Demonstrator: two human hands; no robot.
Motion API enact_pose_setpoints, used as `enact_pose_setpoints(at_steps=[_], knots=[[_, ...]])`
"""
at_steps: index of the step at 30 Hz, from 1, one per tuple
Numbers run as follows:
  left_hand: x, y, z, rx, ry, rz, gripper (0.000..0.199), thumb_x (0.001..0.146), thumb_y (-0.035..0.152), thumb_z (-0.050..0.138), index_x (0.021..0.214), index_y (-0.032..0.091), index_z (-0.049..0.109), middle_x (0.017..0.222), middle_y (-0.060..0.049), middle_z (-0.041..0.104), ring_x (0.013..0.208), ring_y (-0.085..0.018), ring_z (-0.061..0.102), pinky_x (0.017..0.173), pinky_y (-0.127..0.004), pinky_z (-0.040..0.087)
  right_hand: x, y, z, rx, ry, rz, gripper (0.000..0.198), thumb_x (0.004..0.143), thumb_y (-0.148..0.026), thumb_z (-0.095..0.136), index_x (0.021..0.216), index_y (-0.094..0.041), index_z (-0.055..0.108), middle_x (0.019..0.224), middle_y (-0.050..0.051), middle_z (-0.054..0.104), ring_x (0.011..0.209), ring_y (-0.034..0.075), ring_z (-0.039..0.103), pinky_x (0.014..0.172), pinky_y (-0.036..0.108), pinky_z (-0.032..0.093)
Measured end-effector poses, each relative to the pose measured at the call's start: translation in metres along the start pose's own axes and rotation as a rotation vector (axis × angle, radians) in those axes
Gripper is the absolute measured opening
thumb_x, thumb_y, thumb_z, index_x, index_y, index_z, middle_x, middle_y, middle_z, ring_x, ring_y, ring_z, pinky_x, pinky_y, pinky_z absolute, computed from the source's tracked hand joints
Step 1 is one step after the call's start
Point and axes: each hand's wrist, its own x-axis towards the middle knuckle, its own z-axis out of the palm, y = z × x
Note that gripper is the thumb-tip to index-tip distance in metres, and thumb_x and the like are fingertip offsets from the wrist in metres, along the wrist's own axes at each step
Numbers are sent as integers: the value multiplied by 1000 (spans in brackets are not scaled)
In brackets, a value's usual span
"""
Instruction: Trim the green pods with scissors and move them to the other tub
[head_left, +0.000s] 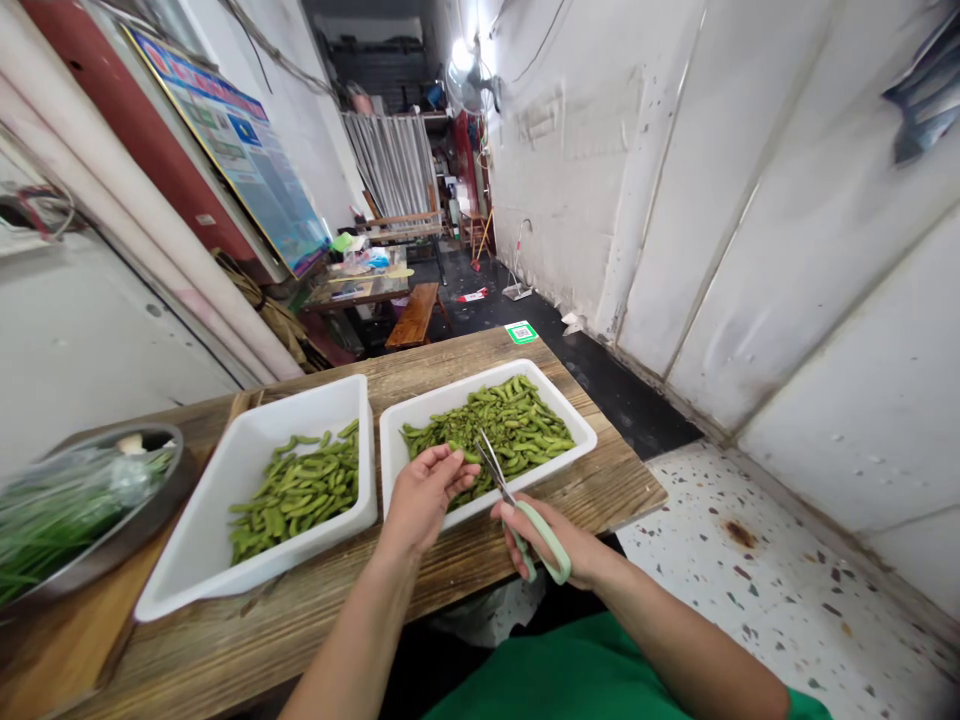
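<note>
Fingers, left hand (418,495): closed to a pinch at thumb and forefinger, gripping one green pod (468,455); otherwise loosely curled, a little spread.
Fingers, right hand (577,542): wrapped around the pale green handles of the scissors (505,486); partly hidden, so cannot tell which loop takes which finger.
Blades: slightly parted, pointing away, right beside the pinched pod; cannot tell whether touching it.
Held pod: above the near left side of the right tray (388,442).
Right tray: white, thickly covered with loose pods (521,432).
Left tray: white, just beside the other, with more pods heaped toward the right, bare at the near left.
Steel bowl (154,515): at the far left, holding bagged leafy greens (64,540).
Wooden table (619,488): beneath both trays.
QR card (521,332): at the far edge.
</note>
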Motion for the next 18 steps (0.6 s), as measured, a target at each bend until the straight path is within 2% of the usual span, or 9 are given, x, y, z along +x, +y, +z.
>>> enact_pose_setpoints(at_steps=[2, 6, 11, 15, 17, 18], knots=[[-2, -1, 4, -14, 35, 5, 31, 59, 23, 75, 78, 15, 52, 68, 2, 61, 69, -13, 65, 65, -23, 51, 0, -1, 1, -36, -8, -16, 52, 71, -69, 52, 81, -18, 44, 58, -7, 44, 42, 5, 42, 39, 18, 34], [-6, -1, 8, 33, 71, 17, 31, 59, 23, 75, 76, 15, 50, 61, 3, 61, 63, -13, 65, 62, -23, 52, 0, -1, 2, -82, -18, -40, 51, 74, -67, 50, 86, -17, 47, 56, -7, 44, 40, 5, 42, 38, 18, 34], [-10, -1, 10, 85, 54, 30, 32, 57, 27, 76, 71, 15, 50, 59, 1, 64, 63, -15, 66, 63, -26, 52, 1, 0, 1, -117, 5, -74, 50, 74, -66, 50, 81, -17, 46, 53, -8, 44, 37, 5, 40, 36, 18, 33], [-7, -4, 10, 112, -1, 19, 33, 55, 30, 77, 68, 15, 50, 61, -2, 65, 64, -17, 66, 66, -29, 52, 0, 1, -1, -118, 35, -27, 51, 72, -68, 52, 77, -17, 46, 52, -8, 43, 33, 5, 39, 32, 17, 32], [-4, 1, 0, 165, 25, 78, 31, 57, 32, 75, 70, 16, 51, 62, -2, 64, 63, -17, 65, 66, -31, 52, -1, 2, -3, -119, 31, -12, 51, 71, -67, 53, 77, -17, 46, 52, -8, 43, 33, 4, 38, 31, 17, 31], [-2, 6, -9, 229, 94, 161, 29, 59, 33, 72, 73, 16, 53, 63, -1, 64, 63, -17, 64, 67, -32, 52, -1, 3, -4, -120, 26, -21, 50, 72, -66, 53, 78, -17, 46, 53, -8, 43, 33, 4, 38, 31, 16, 31]])
